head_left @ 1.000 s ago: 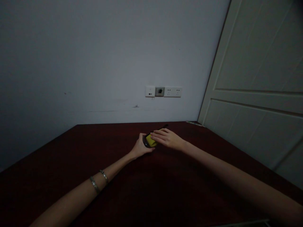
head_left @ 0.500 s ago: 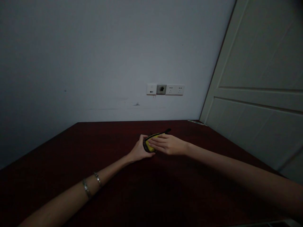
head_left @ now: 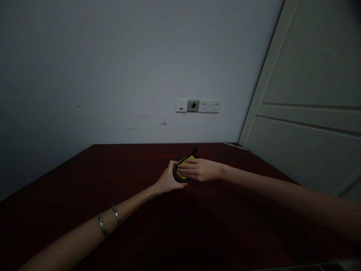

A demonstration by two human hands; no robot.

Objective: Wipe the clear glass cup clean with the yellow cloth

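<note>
A small yellow item with a dark rim (head_left: 191, 157), with a black tab at its far end, is held just above or on the dark red tabletop; its kind I cannot make out. My left hand (head_left: 168, 180) wraps round its near left end, thumb and fingers on either side of the rim. Across its yellow face lie the fingers of my right hand (head_left: 200, 170), straight and pressed together, covering much of it. The right thumb is hidden.
The dark red tabletop (head_left: 126, 158) runs back to a pale wall (head_left: 126, 67) with a row of sockets (head_left: 209, 106). A panelled white door (head_left: 307, 86) stands along the right. A pale-edged object shows at the bottom right corner.
The yellow item has tilted more steeply, its black tab now higher and further left. Both hands stay on it, with the right fingers shifted slightly upward.
</note>
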